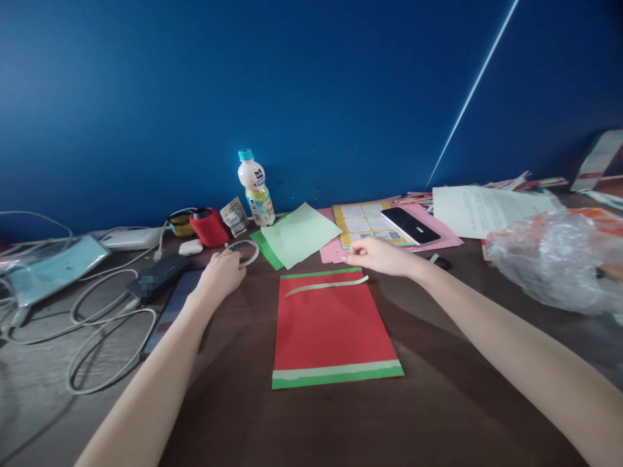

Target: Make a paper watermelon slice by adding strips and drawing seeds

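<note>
A red sheet of paper [328, 327] lies flat before me, with green and pale green bands along its near edge and a green band along its far edge. Across its upper part rests a loose, slightly curved pale green strip [331, 285]. My left hand [221, 274], beyond the sheet's far left corner, is closed on the near side of a white roll of tape [250, 253]. Over by the far right corner, my right hand [370, 255] is closed in a pinch just above the table. What its fingertips hold, if anything, is too small to make out.
Behind the sheet lie pale green paper [302, 237], pink paper [445, 235] and a phone [409, 225]. A bottle [257, 194] stands by the blue wall. Cables [114, 318] and a dark tablet [170, 308] are left; clear plastic wrap [549, 259] is right.
</note>
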{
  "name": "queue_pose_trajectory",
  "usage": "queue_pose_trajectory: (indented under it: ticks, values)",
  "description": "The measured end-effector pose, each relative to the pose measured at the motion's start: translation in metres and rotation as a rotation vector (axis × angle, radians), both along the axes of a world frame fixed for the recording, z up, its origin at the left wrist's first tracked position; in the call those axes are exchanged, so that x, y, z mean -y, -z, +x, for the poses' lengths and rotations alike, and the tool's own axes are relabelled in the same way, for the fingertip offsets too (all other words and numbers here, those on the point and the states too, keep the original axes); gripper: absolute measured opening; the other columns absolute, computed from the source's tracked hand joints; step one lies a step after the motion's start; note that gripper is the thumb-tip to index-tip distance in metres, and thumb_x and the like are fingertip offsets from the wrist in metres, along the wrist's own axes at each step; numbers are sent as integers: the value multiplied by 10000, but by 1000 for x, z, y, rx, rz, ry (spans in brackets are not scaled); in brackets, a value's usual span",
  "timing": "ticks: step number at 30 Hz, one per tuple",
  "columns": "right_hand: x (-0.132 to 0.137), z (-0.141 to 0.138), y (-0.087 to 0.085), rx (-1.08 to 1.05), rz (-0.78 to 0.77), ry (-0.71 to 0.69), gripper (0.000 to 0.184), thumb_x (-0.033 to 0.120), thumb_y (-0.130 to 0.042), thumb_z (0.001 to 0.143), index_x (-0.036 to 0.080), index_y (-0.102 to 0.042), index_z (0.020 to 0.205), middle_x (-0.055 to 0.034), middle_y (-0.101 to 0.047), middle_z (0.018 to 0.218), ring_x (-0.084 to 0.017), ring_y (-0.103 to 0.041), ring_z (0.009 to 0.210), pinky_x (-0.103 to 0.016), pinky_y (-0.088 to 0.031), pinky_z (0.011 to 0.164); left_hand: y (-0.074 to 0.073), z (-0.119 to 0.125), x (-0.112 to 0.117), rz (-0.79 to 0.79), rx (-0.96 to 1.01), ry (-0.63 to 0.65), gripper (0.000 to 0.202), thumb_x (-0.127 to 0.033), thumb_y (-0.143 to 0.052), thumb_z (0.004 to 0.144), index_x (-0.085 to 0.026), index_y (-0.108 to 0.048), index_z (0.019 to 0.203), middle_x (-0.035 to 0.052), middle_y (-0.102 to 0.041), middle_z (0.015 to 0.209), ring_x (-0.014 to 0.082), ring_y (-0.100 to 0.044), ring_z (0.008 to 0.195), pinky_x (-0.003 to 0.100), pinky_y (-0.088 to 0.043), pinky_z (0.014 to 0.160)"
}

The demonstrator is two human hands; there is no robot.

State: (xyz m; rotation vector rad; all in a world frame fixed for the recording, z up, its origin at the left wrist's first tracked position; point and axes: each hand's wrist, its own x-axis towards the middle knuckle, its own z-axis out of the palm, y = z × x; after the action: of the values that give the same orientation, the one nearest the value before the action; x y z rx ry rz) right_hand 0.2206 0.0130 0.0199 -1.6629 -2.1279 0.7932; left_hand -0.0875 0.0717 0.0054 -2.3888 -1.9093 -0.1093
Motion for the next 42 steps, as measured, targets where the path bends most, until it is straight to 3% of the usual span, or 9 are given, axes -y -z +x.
queue_pose_trajectory:
  ticks: [3, 7, 12, 15, 21, 26, 35, 40, 42]
  values:
    - [2, -1, -1, -86, 35, 6, 259, 373, -471, 765, 178, -429, 600, 55, -360, 520, -78, -312, 472, -241, -233, 501, 5, 2, 0, 42, 8, 21, 177, -190, -448, 693, -132, -575, 802, 161, -590, 946, 318, -519, 945, 380, -384, 783]
    - [3, -1, -1, -187, 82, 28, 234, 359, -481, 767, 172, -462, 628, 46, -438, 553, -74, -345, 484, -243, -250, 518, -8, 9, 4, 38, 84, 53, 136, -238, -424, 755, -164, -533, 791, 95, -615, 836, 257, -560, 840, 334, -409, 726]
    - [7, -6, -5, -326, 168, 7, 165, 341, -453, 800, 188, -514, 786, 26, -486, 621, -93, -421, 526, -245, -319, 513, -30, 31, 20, -123, 562, 311, 179, -368, -438, 794, -200, -485, 831, 8, -632, 856, 163, -577, 774, 251, -425, 684]
    - [12, -13, -8, -379, 346, -39, 136, 238, -489, 784, 205, -517, 913, -12, -521, 833, -96, -475, 612, -252, -393, 568, -36, 46, 34, -245, 669, 423, 161, -352, -453, 794, -199, -494, 824, 1, -628, 831, 157, -574, 783, 260, -419, 705]
    - [26, -27, -12, -396, 528, -278, 392, 89, -514, 748, 264, -493, 1098, -52, -400, 1206, -98, -517, 725, -275, -466, 657, -45, 67, 60, -415, 766, 523, 107, -299, -461, 799, -196, -489, 804, -9, -634, 802, 145, -580, 790, 273, -415, 748]
    - [27, -29, -12, -473, 429, -265, 167, 148, -483, 806, 201, -563, 943, -46, -578, 950, -150, -543, 847, -317, -459, 754, -56, 75, 75, -585, 835, 601, 144, -286, -479, 797, -181, -496, 893, 9, -633, 801, 138, -591, 789, 262, -430, 745]
    - [21, -24, -6, -695, 166, -288, 112, 252, -463, 836, 197, -518, 916, -36, -576, 866, -145, -576, 863, -312, -480, 775, -59, 66, 71, -583, 679, 618, 170, -285, -505, 766, -202, -638, 832, 2, -662, 837, 157, -589, 813, 237, -425, 743]
    - [27, -35, -2, -535, 546, -15, 295, 139, -454, 799, 215, -452, 1084, -78, -505, 1097, -162, -554, 895, -343, -466, 774, -47, 79, 77, -397, 799, 512, 165, -241, -452, 800, -178, -598, 756, 2, -655, 729, 141, -592, 721, 254, -429, 710]
    - [32, -41, -2, -501, 684, -31, 296, 129, -452, 803, 214, -456, 1087, -80, -499, 1127, -177, -515, 994, -354, -435, 841, -41, 85, 80, -342, 862, 487, 127, -220, -468, 793, -177, -581, 751, -5, -658, 731, 130, -601, 722, 245, -434, 709]
